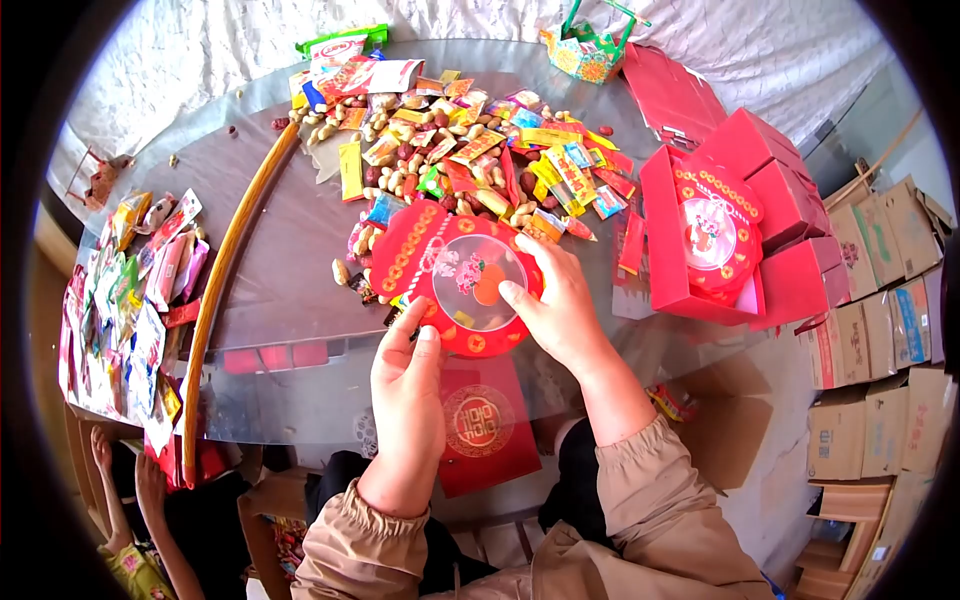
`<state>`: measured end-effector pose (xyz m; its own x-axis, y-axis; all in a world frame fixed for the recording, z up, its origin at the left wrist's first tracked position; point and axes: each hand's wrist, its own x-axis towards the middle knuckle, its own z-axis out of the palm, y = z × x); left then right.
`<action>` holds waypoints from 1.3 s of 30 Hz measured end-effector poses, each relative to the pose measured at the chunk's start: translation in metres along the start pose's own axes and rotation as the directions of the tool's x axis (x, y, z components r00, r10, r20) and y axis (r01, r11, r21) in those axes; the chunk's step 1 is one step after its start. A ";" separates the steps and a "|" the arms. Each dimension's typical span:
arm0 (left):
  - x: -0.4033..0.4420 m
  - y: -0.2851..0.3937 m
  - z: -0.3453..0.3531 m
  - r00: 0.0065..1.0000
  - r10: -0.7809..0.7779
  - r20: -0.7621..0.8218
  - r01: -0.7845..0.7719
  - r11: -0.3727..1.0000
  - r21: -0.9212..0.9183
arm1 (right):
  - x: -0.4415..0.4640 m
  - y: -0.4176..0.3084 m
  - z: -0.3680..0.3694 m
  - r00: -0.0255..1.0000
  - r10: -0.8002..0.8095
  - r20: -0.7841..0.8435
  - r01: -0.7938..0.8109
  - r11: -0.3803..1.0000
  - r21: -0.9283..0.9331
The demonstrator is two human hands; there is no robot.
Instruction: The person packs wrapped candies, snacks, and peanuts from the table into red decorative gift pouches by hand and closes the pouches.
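A red gift bag [408, 245] with a round clear window and gold patterns is held above the near side of the table. My right hand [560, 305] grips its right edge, the thumb on the front by the window. At the lower left edge, my left hand [412, 385] has its thumb and fingers on the bag. Just behind the bag spreads a heap of peanuts, dates and wrapped sweets [450, 150]. Similar red bags [712, 235] stand in an open red box [668, 255] to the right. Through the glass below shows a red item with a gold emblem [482, 420].
A long yellow rod [235, 240] lies across the glass table [300, 235], left of the heap. Beyond it are packaged snacks [140, 290]. A green-handled basket [585, 50] stands at the back. Cardboard boxes [880, 330] are stacked right. Another person's arms [160, 510] show lower left.
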<state>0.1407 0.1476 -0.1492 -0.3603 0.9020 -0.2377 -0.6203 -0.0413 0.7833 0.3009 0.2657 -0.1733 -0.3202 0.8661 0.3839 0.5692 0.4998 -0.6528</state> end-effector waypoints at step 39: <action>-0.005 0.015 -0.014 0.960 0.157 0.232 -0.263 0.791 0.553 | -0.019 -0.073 -0.032 0.901 -0.422 -0.097 0.415 0.906 -0.087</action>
<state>0.1233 0.1362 -0.1449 -0.2821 0.9590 0.0278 -0.0106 -0.0321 0.9994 0.2899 0.2125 -0.1125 -0.4557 0.5685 0.6849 0.4485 0.8113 -0.3750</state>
